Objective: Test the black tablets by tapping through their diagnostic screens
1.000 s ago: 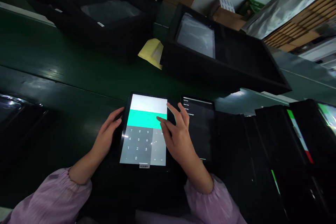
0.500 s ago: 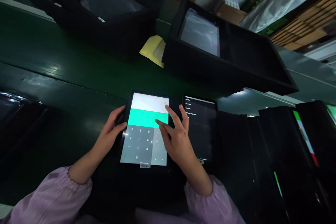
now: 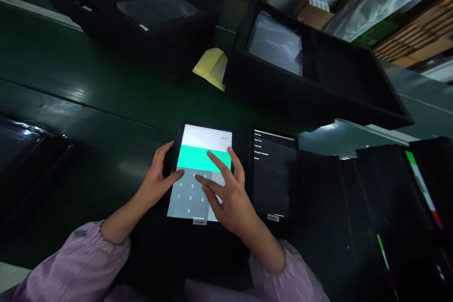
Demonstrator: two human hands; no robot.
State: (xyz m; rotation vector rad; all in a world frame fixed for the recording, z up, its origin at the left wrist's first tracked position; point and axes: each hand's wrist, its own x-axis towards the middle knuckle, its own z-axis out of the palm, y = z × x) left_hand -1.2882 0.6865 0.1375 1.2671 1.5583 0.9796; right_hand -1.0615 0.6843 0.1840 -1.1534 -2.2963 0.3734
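Note:
A tablet lies on the dark green table with a calculator keypad lit on its screen and a barcode label at its lower edge. My left hand grips its left edge, the thumb reaching over the screen near the top-left keys. Over the keypad, my right hand has its fingers apart and holds nothing; one fingertip is at or just above the 8 key. Whether it touches the glass I cannot tell. Just to the right, a second tablet shows a dark menu list.
A black foam box with a plastic-wrapped panel stands behind the tablets. Another dark box is at the back left, with a yellow pouch between them. Dark devices stand at right; wrapped ones lie at left.
My right hand has shifted left and down, from the upper right of the screen to the number keys. My left thumb has slid onto the screen. The display shows more characters.

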